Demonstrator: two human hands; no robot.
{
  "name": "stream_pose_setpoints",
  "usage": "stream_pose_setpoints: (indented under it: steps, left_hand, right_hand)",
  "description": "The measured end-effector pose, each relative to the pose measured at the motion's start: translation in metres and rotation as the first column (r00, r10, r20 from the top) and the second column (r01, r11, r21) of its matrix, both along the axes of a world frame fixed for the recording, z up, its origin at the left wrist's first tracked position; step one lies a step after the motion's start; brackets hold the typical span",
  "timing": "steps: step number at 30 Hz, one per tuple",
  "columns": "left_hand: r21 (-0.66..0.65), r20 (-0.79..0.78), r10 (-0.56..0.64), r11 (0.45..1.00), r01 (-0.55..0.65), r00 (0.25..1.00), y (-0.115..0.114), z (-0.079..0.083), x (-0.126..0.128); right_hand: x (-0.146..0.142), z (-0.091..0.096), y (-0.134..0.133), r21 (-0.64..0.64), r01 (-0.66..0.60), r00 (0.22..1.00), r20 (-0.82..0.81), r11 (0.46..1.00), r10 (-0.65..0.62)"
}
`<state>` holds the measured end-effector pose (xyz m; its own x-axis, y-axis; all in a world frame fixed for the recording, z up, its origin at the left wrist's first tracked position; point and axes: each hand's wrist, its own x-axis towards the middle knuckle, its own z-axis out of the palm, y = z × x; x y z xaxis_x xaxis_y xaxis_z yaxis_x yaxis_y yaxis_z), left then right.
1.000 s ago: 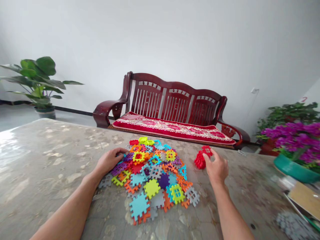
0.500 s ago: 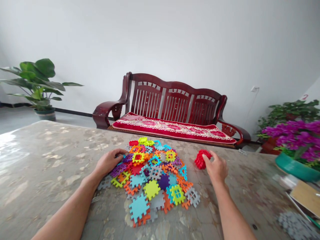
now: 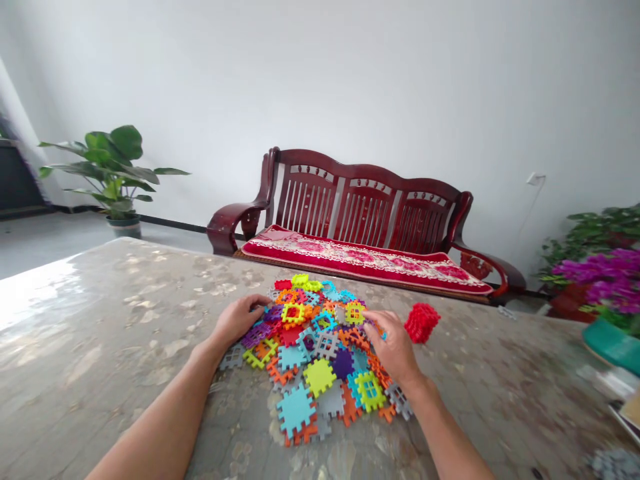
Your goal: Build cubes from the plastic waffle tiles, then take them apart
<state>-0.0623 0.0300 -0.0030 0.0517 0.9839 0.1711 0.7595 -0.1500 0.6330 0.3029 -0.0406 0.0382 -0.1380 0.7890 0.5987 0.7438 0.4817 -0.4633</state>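
A heap of colourful interlocking plastic tiles lies on the table in front of me, with a light blue tile (image 3: 296, 408) at its near end, a lime green tile (image 3: 319, 377) and a purple tile (image 3: 343, 365) behind it. My left hand (image 3: 240, 320) rests at the heap's left edge, fingers bent loosely and apart, with no tile visibly held. At the right edge, my right hand (image 3: 393, 339) reaches over the tiles with thumb and fingers apart, near a yellow window tile (image 3: 355, 312). Just beyond that hand sits a red, knobbly bundle (image 3: 421, 323), untouched.
A patterned cover lies on the table (image 3: 150, 333). Behind it stands a dark red wooden bench (image 3: 360, 207) with a red cushion (image 3: 370, 260). Purple flowers in a teal pot (image 3: 613, 343) and a grey pile (image 3: 615, 463) are at the right. A potted plant (image 3: 120, 173) stands far left.
My right hand has left the red bundle and moved left onto the heap's right edge. The left hand stays by the heap. The view has turned slightly left.
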Motion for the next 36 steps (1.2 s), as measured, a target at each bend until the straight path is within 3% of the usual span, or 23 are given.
stream_pose_setpoints:
  steps: [4, 9, 17, 21, 26, 28, 32, 36]
  left_hand:
    - [0.009, 0.01, -0.008, 1.0, 0.008, 1.0, 0.0, -0.001, 0.0]
    - [-0.006, 0.018, 0.015, 1.0, -0.015, 1.0, 0.001, -0.003, -0.001]
    - [-0.02, 0.007, 0.04, 0.999, -0.04, 0.999, 0.0, 0.0, 0.001]
    - [-0.02, 0.013, 0.042, 0.999, -0.042, 0.999, -0.001, 0.001, 0.002]
    - [-0.024, 0.0, 0.031, 0.999, -0.031, 1.0, -0.001, 0.001, 0.001]
    - [-0.019, -0.004, 0.023, 1.0, -0.023, 1.0, -0.001, 0.0, 0.001]
    - [-0.014, -0.005, 0.016, 1.0, -0.016, 1.0, 0.0, 0.0, 0.001]
    - [-0.02, 0.0, 0.02, 1.0, -0.02, 1.0, -0.001, 0.001, 0.001]
  right_hand:
    - [-0.037, 0.001, -0.013, -0.118, -0.215, 0.957, 0.171, 0.969, 0.233]
    - [-0.046, -0.004, -0.019, -0.249, -0.31, 0.889, 0.265, 0.917, 0.373]
    - [-0.013, -0.007, -0.016, -0.231, -0.262, 0.943, 0.148, 0.937, 0.3]
    - [-0.002, -0.009, -0.013, -0.211, -0.095, 0.986, 0.111, 0.973, 0.121]
    - [-0.004, -0.006, -0.014, -0.035, 0.11, 0.987, 0.12, 0.993, -0.106]
    - [-0.011, -0.001, -0.017, -0.026, 0.067, 0.985, 0.161, 0.997, -0.062]
    - [-0.029, 0.006, -0.023, -0.13, -0.053, 0.955, 0.284, 0.99, 0.088]
    - [-0.038, 0.002, -0.026, -0.222, -0.056, 0.911, 0.387, 0.973, 0.141]
